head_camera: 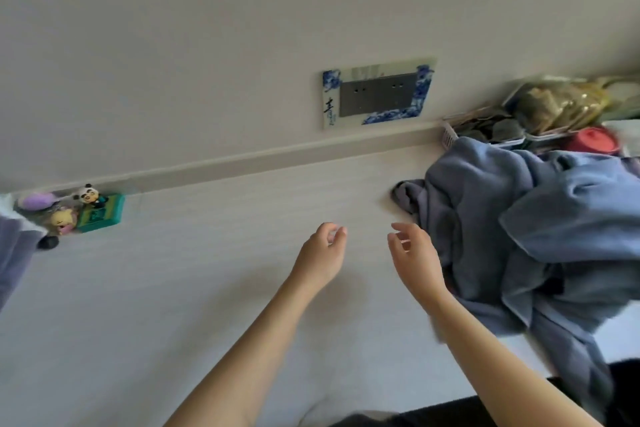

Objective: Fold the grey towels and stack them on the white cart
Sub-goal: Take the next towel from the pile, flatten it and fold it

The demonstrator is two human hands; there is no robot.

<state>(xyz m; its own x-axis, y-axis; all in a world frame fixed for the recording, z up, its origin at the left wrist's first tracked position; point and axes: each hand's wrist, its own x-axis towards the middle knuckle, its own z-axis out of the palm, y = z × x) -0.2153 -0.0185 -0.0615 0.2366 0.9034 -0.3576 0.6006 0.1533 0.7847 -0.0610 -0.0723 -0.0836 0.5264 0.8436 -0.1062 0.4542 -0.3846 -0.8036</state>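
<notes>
A loose heap of grey-blue towels (526, 236) lies crumpled on the right side of the white tabletop (194, 270), part of it hanging over the front edge. My left hand (320, 253) hovers over the bare middle of the table, fingers curled and apart, holding nothing. My right hand (414, 255) is just beside the heap's left edge, fingers spread, also holding nothing. A strip of grey-blue cloth (14, 253) shows at the far left edge. The white cart is not in view.
Small toy figures and a green box (83, 210) sit at the back left against the wall. A wall socket plate with blue patterned frame (379, 94) is above the table. Baskets of packets (540, 114) and a red lid (594, 140) stand at the back right.
</notes>
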